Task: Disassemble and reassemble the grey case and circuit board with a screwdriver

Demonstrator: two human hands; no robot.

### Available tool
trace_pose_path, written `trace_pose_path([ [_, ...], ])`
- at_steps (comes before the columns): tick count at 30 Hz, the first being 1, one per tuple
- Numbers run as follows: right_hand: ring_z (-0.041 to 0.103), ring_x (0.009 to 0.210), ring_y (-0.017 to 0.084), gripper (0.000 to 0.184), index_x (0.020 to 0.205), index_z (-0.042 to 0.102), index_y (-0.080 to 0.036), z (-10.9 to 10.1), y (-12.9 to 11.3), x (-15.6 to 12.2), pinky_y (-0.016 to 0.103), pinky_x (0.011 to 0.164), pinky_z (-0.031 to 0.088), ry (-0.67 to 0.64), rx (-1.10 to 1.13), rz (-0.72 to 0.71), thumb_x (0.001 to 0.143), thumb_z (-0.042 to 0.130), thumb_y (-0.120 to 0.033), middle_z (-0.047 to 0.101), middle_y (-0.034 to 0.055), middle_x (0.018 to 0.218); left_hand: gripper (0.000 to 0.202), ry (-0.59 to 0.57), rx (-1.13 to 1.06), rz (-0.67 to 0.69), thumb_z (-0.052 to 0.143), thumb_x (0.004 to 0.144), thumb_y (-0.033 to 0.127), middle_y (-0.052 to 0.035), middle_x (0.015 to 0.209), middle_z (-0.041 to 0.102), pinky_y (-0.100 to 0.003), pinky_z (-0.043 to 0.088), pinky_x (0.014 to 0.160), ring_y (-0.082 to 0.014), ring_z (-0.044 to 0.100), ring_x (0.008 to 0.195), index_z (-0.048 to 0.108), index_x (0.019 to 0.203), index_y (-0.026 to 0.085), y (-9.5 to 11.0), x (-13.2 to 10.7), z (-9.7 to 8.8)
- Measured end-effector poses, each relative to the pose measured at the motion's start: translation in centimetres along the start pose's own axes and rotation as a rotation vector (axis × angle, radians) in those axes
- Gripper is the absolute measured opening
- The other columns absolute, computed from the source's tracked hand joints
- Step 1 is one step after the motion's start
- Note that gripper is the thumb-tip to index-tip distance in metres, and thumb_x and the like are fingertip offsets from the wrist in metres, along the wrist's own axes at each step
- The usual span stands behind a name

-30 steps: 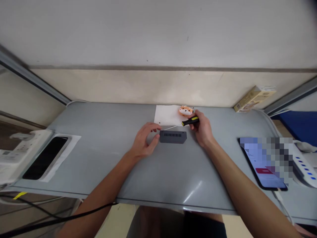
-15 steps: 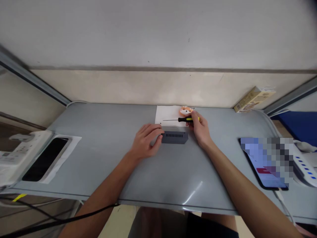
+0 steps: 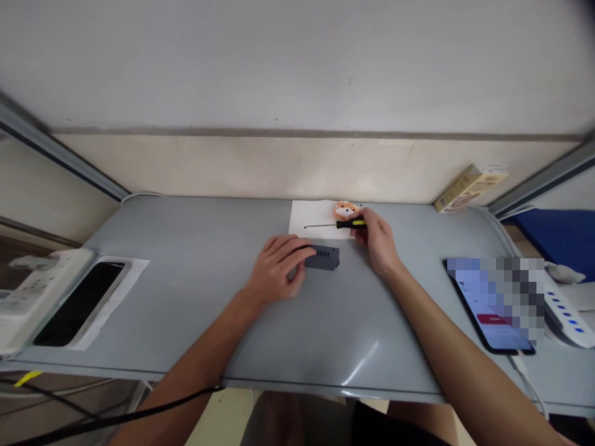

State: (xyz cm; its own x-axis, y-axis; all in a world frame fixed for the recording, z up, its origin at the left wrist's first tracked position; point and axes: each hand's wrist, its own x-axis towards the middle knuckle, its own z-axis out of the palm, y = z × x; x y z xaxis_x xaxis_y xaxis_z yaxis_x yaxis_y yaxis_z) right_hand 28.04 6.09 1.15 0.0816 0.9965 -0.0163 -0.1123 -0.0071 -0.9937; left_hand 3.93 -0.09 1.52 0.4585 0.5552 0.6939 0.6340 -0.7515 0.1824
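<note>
The left grip (image 3: 279, 269) was closed over the left end of the dark vented box (image 3: 326, 256), which lay mid-worktop (image 3: 325, 328). The right grip (image 3: 377, 240) was pinched on the screwdriver (image 3: 348, 224) handle. The shaft was laid across the white sheet (image 3: 309, 214), beside an orange figure (image 3: 346, 210).

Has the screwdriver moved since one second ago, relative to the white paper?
Yes. The screwdriver, in the right hand, swung away from the person: its tip was past the near edge of the white paper, now its whole shaft lies over it.
</note>
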Motion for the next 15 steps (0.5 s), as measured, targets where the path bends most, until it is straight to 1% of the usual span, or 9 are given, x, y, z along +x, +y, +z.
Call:
trace_pose_path([
  [2, 0.045, 0.053, 0.011, 0.041, 0.083, 0.074, -0.022, -0.5, -0.1, 0.4, 0.025, 0.05, 0.032, 0.035, 0.108, 0.027, 0.093, 0.057, -0.058, 0.056, -0.0006, 0.06, 0.033, 0.049, 0.058, -0.064, 0.058, 0.08, 0.004, -0.0052, 0.109, 0.076, -0.043, 0.049, 0.093, -0.0238, 0.069, 0.101, 0.065, 0.106, 0.023, 0.0, 0.2, -0.1],
  [4, 0.043, 0.05, 0.01, 0.037, 0.078, 0.073, -0.02, -0.9, -0.3, 0.8, 0.024, 0.047, 0.029, 0.068, 0.209, 0.054, 0.093, 0.058, -0.051, 0.054, -0.0009, 0.057, 0.028, 0.11, 0.121, -0.117, 0.058, 0.078, 0.005, -0.0044, 0.102, 0.075, -0.047, 0.044, 0.097, -0.0246, 0.069, 0.097, 0.064, 0.099, 0.023, 0.1, 0.3, -0.1],
  [6, 0.042, 0.047, 0.009, 0.033, 0.072, 0.07, -0.019, -1.2, -0.5, 1.0, 0.024, 0.044, 0.028, 0.095, 0.295, 0.075, 0.091, 0.059, -0.044, 0.056, -0.0005, 0.058, 0.027, 0.132, 0.158, -0.141, 0.057, 0.078, 0.006, -0.0044, 0.101, 0.075, -0.05, 0.039, 0.101, -0.0256, 0.07, 0.1, 0.063, 0.098, 0.023, 0.5, 0.4, 0.2],
  [10, 0.041, 0.044, 0.007, 0.027, 0.065, 0.065, -0.019, -1.3, -0.8, 0.9, 0.023, 0.041, 0.028, 0.112, 0.382, 0.113, 0.084, 0.062, -0.037, 0.061, 0.0005, 0.063, 0.031, 0.08, 0.169, -0.107, 0.058, 0.082, 0.009, -0.0058, 0.11, 0.075, -0.049, 0.034, 0.102, -0.0258, 0.071, 0.107, 0.063, 0.109, 0.023, 1.1, 0.4, 0.6],
  [12, 0.041, 0.044, 0.007, 0.026, 0.064, 0.065, -0.019, -1.2, -0.8, 0.9, 0.023, 0.041, 0.028, 0.12, 0.377, 0.128, 0.083, 0.063, -0.037, 0.06, 0.0001, 0.061, 0.031, 0.062, 0.176, -0.087, 0.059, 0.084, 0.011, -0.0054, 0.112, 0.075, -0.048, 0.033, 0.102, -0.0252, 0.071, 0.107, 0.063, 0.111, 0.024, 1.2, 0.4, 0.7],
  [15, 0.042, 0.045, 0.008, 0.027, 0.064, 0.066, -0.019, -1.0, -0.6, 0.9, 0.023, 0.04, 0.027, 0.13, 0.342, 0.136, 0.081, 0.064, -0.039, 0.057, -0.0004, 0.058, 0.03, 0.065, 0.191, -0.085, 0.06, 0.084, 0.01, -0.0044, 0.111, 0.076, -0.047, 0.032, 0.103, -0.0244, 0.072, 0.106, 0.063, 0.111, 0.024, 1.2, 0.4, 0.8],
])
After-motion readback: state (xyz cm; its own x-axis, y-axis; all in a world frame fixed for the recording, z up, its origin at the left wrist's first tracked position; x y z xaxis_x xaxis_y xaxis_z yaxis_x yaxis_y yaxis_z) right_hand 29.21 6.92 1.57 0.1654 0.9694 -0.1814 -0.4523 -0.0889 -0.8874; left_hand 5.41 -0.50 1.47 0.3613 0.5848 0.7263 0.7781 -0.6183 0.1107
